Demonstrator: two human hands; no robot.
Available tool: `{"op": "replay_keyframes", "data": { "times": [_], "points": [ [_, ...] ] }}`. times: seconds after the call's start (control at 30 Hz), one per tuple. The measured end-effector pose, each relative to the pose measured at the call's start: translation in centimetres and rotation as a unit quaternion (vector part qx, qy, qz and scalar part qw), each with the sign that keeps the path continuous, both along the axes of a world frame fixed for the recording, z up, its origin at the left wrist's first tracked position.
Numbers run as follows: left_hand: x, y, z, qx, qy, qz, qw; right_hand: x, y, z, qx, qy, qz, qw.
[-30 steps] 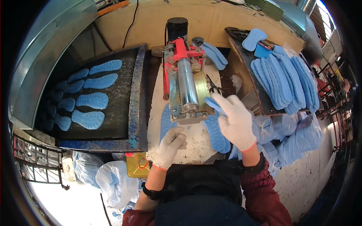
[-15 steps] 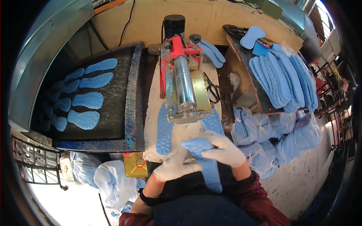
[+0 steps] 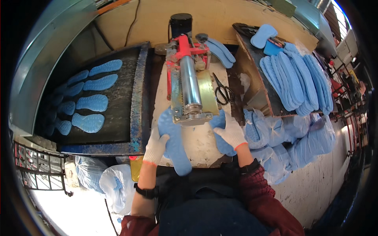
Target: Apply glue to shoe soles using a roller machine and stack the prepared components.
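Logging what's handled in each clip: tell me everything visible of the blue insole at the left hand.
The insole is long, flat and light blue, foam-like in look, its near end rounded. It lies slightly slanted over the pale board, that end reaching the board's front edge. The white-gloved left hand is at its left side, thumb over the top face. Its far end meets the machine's left side in view; whether it goes underneath is unclear.

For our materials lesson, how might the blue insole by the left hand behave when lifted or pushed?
The insole looks thin for its length, so it may flex and probably feels light. Lying flat, it would likely slide, not roll.
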State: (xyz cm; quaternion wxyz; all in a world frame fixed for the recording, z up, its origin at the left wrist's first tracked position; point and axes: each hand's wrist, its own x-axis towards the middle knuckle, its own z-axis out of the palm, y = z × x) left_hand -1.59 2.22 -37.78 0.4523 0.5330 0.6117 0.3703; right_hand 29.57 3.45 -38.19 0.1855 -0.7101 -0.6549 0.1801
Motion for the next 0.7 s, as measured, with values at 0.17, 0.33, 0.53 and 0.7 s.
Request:
{"op": "replay_keyframes", "data": {
  "times": [0.17,0.33,0.53,0.7],
  "points": [
    [1.8,3.0,-0.1,0.003,0.434,-0.028,0.901,-1.3,0.7,0.9,0.005,-0.004,-0.013,1.0],
    [2.0,-1.0,1.1,0.15,0.487,0.055,0.859,-0.1,1.9,-0.6,-0.01,0.023,0.028,0.999],
    [-2.0,-8.4,5.9,-0.032,-0.097,0.026,0.994,1.4,-0.2,0.0,-0.111,0.49,0.005,0.864],
    [-3.8,-10.9,10.4,-0.158,-0.145,0.085,0.973,2.0,-0.2,6.5,0.085,0.445,-0.016,0.892]
  ]
}}
